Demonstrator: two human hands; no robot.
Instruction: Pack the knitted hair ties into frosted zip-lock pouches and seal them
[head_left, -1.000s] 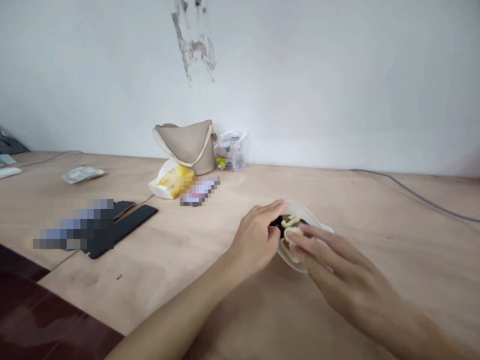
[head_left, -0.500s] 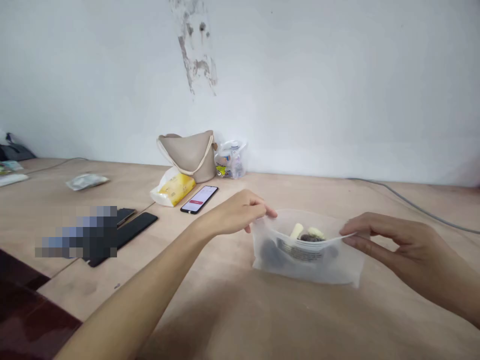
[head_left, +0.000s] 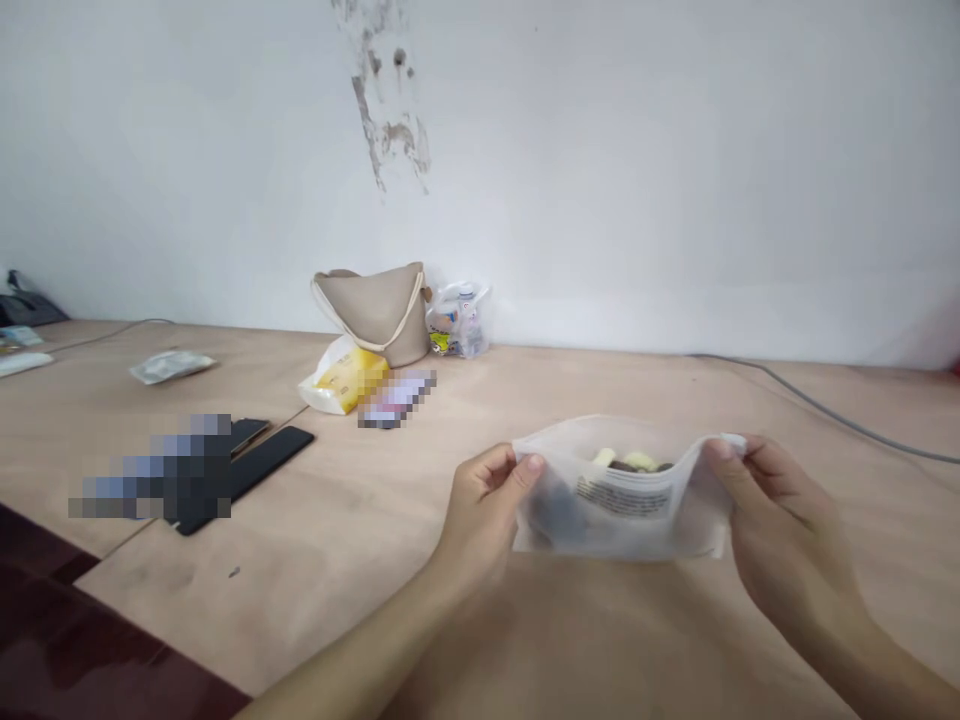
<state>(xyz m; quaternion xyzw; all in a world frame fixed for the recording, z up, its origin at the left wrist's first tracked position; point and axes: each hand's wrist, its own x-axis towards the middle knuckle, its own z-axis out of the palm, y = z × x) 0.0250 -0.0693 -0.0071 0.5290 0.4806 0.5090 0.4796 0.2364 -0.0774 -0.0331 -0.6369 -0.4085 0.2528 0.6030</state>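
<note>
A frosted, translucent plastic bag [head_left: 622, 525] with small dark print on its front stands in front of me, its mouth parted at the top. Pale yellow items [head_left: 640, 461] and dark ones show through the opening; I cannot make out what they are. My left hand [head_left: 499, 485] pinches the bag's upper left corner, thumb on the near side. At the upper right corner, my right hand [head_left: 772, 510] grips the edge between thumb and fingers.
Left of the bag, the wooden table [head_left: 360, 540] holds a blurred-out phone [head_left: 397, 398], a yellow tissue pack [head_left: 346, 378] and a long black object [head_left: 274, 462]. Against the wall stand a beige handbag [head_left: 375, 305] and a clear plastic bag [head_left: 461, 320]. A grey cable [head_left: 810, 400] runs along the right.
My left hand has moved down from behind the bag's left edge to pinch its corner. The right hand has shifted its grip onto the upper right corner.
</note>
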